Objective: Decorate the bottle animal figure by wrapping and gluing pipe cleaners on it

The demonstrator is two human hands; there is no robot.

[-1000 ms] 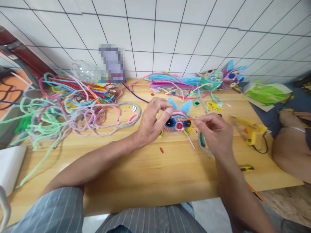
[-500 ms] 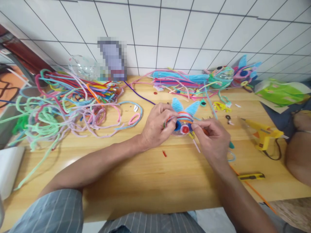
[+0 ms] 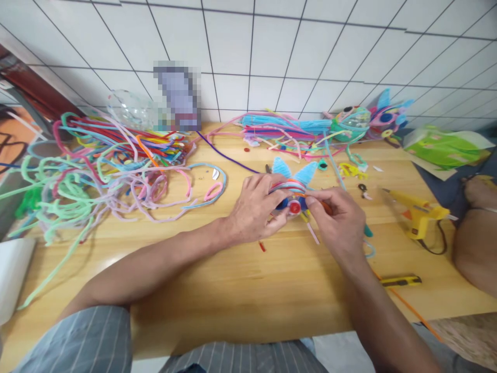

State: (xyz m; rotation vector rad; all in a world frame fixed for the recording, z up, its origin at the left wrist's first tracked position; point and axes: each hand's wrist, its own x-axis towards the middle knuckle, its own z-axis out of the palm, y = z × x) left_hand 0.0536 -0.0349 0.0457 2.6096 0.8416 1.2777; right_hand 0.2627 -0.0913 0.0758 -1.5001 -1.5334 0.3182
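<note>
Fuzzy pipe cleaners (image 3: 116, 166) on a smooth, matt wooden table (image 3: 240, 280)

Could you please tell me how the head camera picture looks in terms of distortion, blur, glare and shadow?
Head view: the wide lens bows the white tiled wall and the pale wooden table; a pixelated block masks something at the wall; light is soft and even, with faint shadows under the forearms; the left hand and right hand on the striped pipe-cleaner creature with blue ears look sharp.

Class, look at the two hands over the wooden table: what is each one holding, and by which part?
The left hand grips the pipe-cleaner figure by its left side. The right hand pinches the orange pipe cleaner near the figure's face.
</note>
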